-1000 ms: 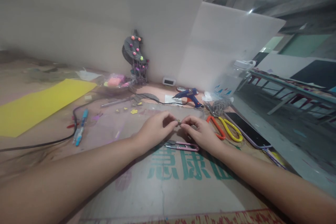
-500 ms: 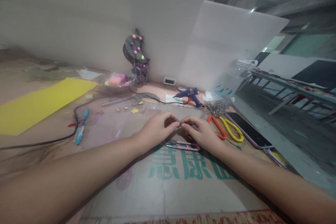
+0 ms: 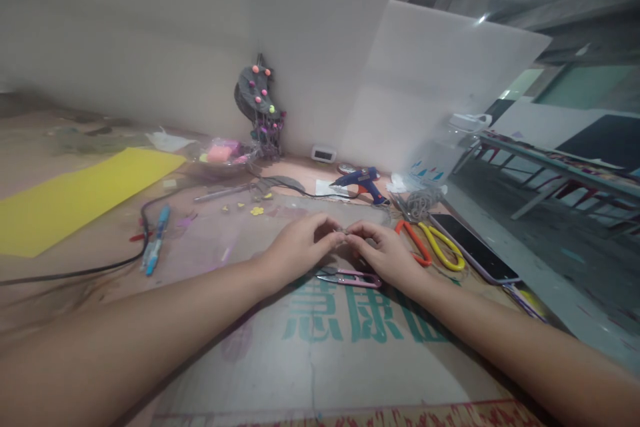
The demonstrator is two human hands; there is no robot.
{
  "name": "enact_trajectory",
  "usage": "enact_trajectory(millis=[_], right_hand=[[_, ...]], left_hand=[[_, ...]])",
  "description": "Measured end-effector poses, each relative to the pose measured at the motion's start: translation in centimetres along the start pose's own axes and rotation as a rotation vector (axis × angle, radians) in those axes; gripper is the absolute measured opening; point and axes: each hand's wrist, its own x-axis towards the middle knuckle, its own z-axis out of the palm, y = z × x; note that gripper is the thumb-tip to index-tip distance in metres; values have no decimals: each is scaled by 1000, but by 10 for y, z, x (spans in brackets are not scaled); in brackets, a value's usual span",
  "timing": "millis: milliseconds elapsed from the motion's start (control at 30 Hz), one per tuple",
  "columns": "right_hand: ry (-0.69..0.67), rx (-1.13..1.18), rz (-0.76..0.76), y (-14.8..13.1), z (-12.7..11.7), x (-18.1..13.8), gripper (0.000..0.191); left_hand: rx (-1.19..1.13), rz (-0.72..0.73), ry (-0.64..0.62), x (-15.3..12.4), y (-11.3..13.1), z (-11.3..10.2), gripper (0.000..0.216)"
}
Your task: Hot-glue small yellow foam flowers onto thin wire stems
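Note:
My left hand (image 3: 305, 245) and my right hand (image 3: 377, 250) meet fingertip to fingertip above the middle of the table. Both are closed in a pinch on a tiny greyish piece, mostly hidden by the fingers and too small to name. Just below them lies a pair of pink thread snips (image 3: 350, 277), blades pointing left. Beside my right hand are the orange handle (image 3: 414, 243) and the yellow handle (image 3: 441, 247) of a hand tool. Beyond the hands rests a blue glue gun (image 3: 361, 180) on a white paper square (image 3: 327, 189).
A phone (image 3: 473, 248) lies along the right edge, near a grey cord bundle (image 3: 423, 203). At left are a yellow sheet (image 3: 90, 197), a blue pen (image 3: 159, 240) and a black cable (image 3: 100, 272). A grey crescent decoration (image 3: 253, 93) with coloured balls stands against the wall.
The fingertips of both hands have drawn slightly closer together, and less of the small piece shows between them. Everything else stays in place.

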Motion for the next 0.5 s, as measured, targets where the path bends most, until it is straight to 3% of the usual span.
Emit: enact_trajectory(millis=[500], right_hand=[[-3,4,27,-1,0,-1,18]], left_hand=[[164,1,97,3,-1,-1,29]])
